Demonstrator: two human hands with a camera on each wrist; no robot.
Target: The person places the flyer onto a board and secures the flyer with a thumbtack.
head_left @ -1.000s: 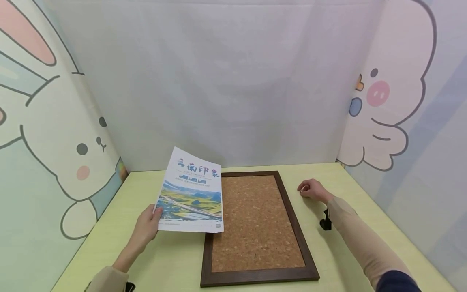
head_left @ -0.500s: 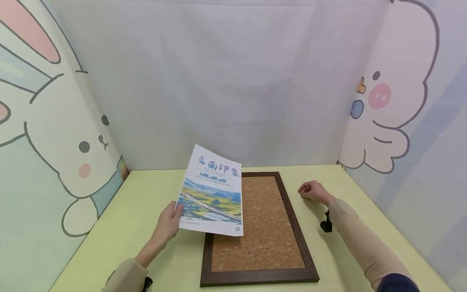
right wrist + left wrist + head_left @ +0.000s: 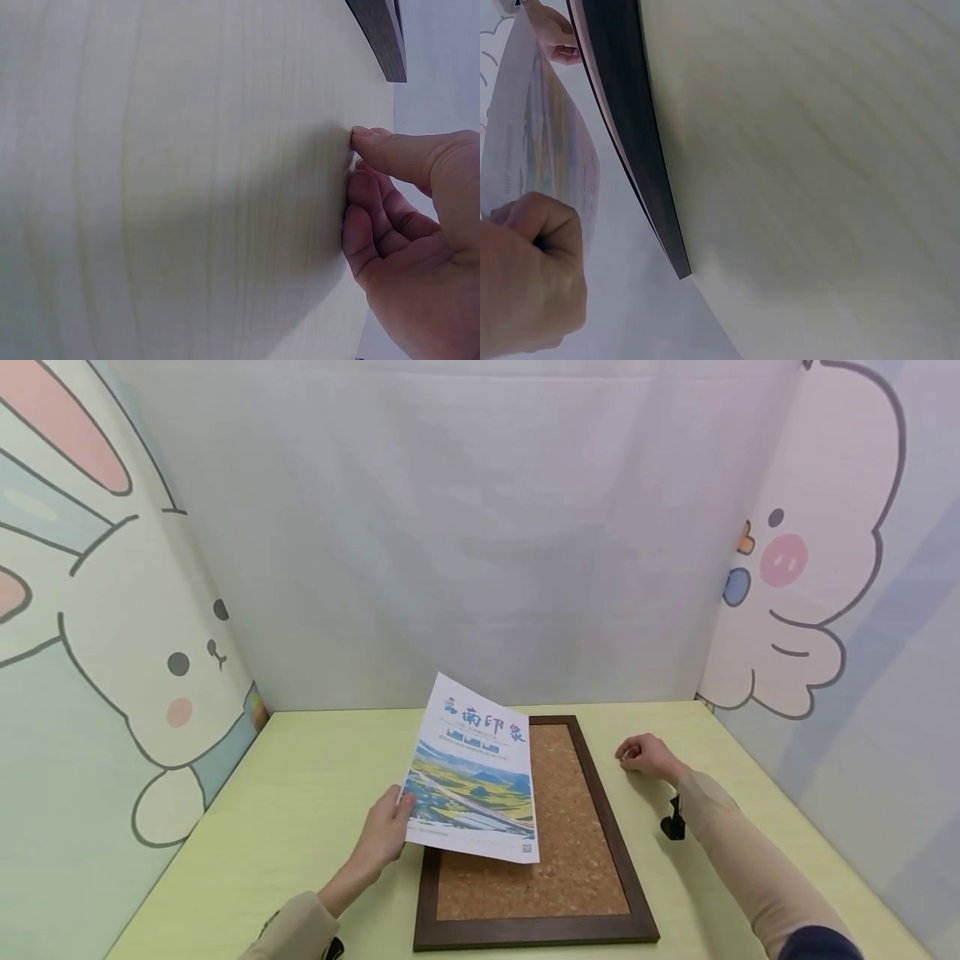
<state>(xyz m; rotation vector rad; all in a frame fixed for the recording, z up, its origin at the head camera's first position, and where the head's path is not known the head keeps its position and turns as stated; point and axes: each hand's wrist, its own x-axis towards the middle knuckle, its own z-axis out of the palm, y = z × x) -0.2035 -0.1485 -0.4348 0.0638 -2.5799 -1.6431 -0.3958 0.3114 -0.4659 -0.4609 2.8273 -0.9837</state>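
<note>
My left hand (image 3: 384, 828) pinches the lower left edge of a printed poster (image 3: 476, 777), thumb on the front. It bears Chinese lettering over a landscape of fields and hills. The poster is tilted above a cork board (image 3: 577, 860) with a dark brown wooden frame (image 3: 532, 931), hiding its left part. In the left wrist view the poster (image 3: 551, 142) stands edge-on past the curled left hand (image 3: 536, 277). Right of the board, my right hand (image 3: 651, 758) rests low at the tabletop. Its thumb and curled fingers seem to pinch a small clear thing (image 3: 354, 162), mostly hidden.
The cork board lies flat on a pale yellow wood-grain table (image 3: 322, 760). A grey-white cloth wall (image 3: 480, 543) closes off the back. Side walls carry a cartoon rabbit (image 3: 135, 677) and a chick-like figure (image 3: 817, 527).
My left hand has carried the poster to the right, so it now covers more of the cork board; lately it also came slightly lower. The right hand has stayed in place.
</note>
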